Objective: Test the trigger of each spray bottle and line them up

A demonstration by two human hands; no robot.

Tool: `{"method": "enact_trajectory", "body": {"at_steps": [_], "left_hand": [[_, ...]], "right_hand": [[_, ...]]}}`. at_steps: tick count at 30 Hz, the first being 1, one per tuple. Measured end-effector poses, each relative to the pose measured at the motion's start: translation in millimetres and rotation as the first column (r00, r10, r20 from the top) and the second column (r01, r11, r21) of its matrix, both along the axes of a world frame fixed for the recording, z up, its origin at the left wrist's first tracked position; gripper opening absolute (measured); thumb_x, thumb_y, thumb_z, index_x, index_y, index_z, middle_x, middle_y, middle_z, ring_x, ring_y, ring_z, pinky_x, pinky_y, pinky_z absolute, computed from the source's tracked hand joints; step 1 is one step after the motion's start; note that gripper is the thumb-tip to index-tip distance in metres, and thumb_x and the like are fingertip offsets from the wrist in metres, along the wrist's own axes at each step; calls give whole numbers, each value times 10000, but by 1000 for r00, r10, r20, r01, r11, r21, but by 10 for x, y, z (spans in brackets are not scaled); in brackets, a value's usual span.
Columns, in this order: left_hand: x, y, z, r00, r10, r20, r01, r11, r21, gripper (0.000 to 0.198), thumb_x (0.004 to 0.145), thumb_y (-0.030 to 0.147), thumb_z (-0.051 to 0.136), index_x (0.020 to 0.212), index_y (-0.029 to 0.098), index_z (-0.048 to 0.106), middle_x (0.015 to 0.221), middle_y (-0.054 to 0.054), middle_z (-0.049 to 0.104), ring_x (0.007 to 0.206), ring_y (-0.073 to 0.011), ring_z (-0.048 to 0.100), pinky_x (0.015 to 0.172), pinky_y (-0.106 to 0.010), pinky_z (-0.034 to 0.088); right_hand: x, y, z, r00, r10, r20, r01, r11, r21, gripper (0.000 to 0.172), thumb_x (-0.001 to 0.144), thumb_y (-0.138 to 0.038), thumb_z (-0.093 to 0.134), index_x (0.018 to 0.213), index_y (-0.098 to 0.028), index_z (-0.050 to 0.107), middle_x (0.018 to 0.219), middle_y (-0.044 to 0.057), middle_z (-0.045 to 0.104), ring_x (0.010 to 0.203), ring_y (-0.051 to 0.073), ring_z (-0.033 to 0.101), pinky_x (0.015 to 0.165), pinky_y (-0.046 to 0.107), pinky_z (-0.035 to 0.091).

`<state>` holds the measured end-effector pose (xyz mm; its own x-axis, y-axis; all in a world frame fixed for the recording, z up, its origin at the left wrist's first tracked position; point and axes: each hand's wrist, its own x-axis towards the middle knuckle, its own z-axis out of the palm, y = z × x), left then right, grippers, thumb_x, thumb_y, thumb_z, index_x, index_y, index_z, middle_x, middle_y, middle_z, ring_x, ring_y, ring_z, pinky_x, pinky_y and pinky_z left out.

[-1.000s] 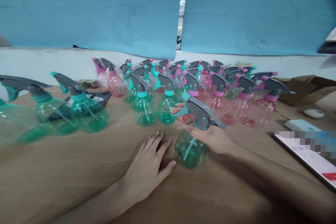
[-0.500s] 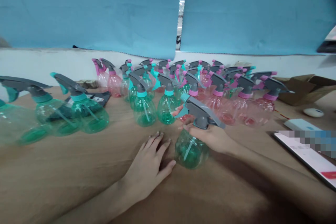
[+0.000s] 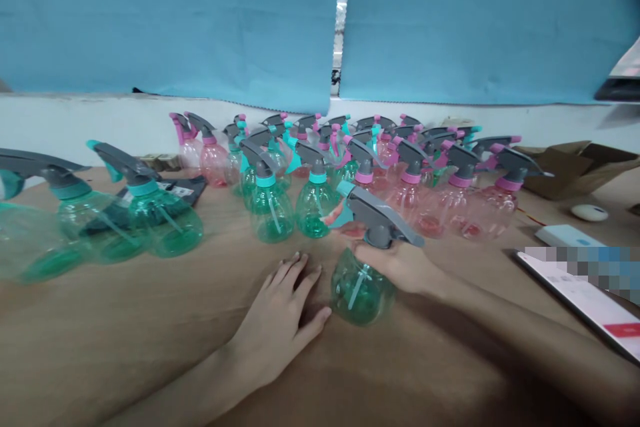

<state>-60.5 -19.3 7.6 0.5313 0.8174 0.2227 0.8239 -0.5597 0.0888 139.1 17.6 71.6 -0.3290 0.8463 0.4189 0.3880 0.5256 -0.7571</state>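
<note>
My right hand [image 3: 400,263] is wrapped round the neck of a green spray bottle [image 3: 363,293] with a grey and teal trigger head. One or more of its fingers reach to the teal trigger; the bottle stands roughly upright, its nozzle pointing away to the left. Flat on the wooden table [image 3: 165,327], my left hand [image 3: 277,313] lies with fingers spread, its thumb close to that bottle. Just beyond it stand two more green spray bottles, one on the left [image 3: 271,213] and one on the right [image 3: 316,207].
Pink spray bottles [image 3: 460,207] stand in rows at the back right. Several green ones [image 3: 167,220] stand at the left beside a dark packet [image 3: 193,188]. A phone [image 3: 575,293], a white box [image 3: 567,235], a white mouse [image 3: 590,213] and an open carton [image 3: 575,170] lie on the right.
The whole view has shifted slightly, so things sit a little further left. Both hands keep their poses, with the right still round the green bottle's neck.
</note>
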Motion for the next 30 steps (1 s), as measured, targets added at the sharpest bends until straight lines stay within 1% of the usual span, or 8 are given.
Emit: {"method": "enact_trajectory", "body": {"at_steps": [2,4,7,11,13,16,22,30], "left_hand": [[-6,-3,-9,1000,0,7,0,1000,5,486,882,437,441,1267,142,447,1353,-139,393,1253,-293,315,987,-468,304],[-11,-6,-15,1000,-1,15,1,1000,9,486,879,440,445,1266,145,449,1349,-138,398,1250,-295,322,985,-470,305],[-8,-10,-9,1000,-2,19,2,1000,9,489,878,440,446,1264,141,450,1345,-143,403,1245,-301,327,975,-474,316],[6,-9,6,1000,-1,7,1,1000,0,489,880,430,447,1270,135,447,1348,-149,398,1248,-301,321,976,-473,315],[9,-6,6,1000,1,3,-1,1000,0,491,882,433,443,1270,133,446,1350,-152,393,1250,-300,318,980,-475,309],[5,-1,-2,1000,-1,10,1,1000,7,488,882,436,442,1269,137,448,1351,-145,394,1253,-294,315,988,-470,300],[-5,2,-13,1000,-8,26,8,1000,7,487,879,437,447,1265,139,453,1349,-139,400,1247,-295,325,988,-463,307],[1,-4,1,1000,1,14,-1,1000,-6,497,881,437,445,1279,141,440,1346,-141,401,1245,-297,326,981,-467,312]], "right_hand": [[-9,10,-8,998,39,-56,-40,999,-12,388,720,-178,492,1091,-280,546,928,-14,670,786,178,643,724,319,512],[-16,11,-8,997,48,-64,-50,998,-33,352,743,-196,485,1078,-258,571,951,4,672,845,192,638,774,345,498],[-15,3,-2,999,36,-16,-37,998,-54,291,758,-210,486,1004,-264,633,877,0,691,858,198,633,762,346,503],[-4,-7,4,999,1,35,0,999,-46,207,756,-251,501,833,-274,691,782,-13,693,791,199,638,671,330,526],[-2,-11,9,999,-10,41,12,999,-52,195,758,-257,504,785,-278,696,752,-16,690,768,199,642,652,325,530],[-5,-16,22,1000,0,24,2,998,-65,201,758,-236,508,803,-290,696,704,-22,689,800,199,645,689,319,529],[-22,-19,46,1000,29,-12,-29,999,-43,221,741,-260,507,852,-291,695,705,-14,696,850,210,646,722,345,536],[-8,-5,25,999,47,-7,-47,998,-40,199,764,-274,499,736,-279,696,769,3,701,835,193,646,746,335,532]]}}
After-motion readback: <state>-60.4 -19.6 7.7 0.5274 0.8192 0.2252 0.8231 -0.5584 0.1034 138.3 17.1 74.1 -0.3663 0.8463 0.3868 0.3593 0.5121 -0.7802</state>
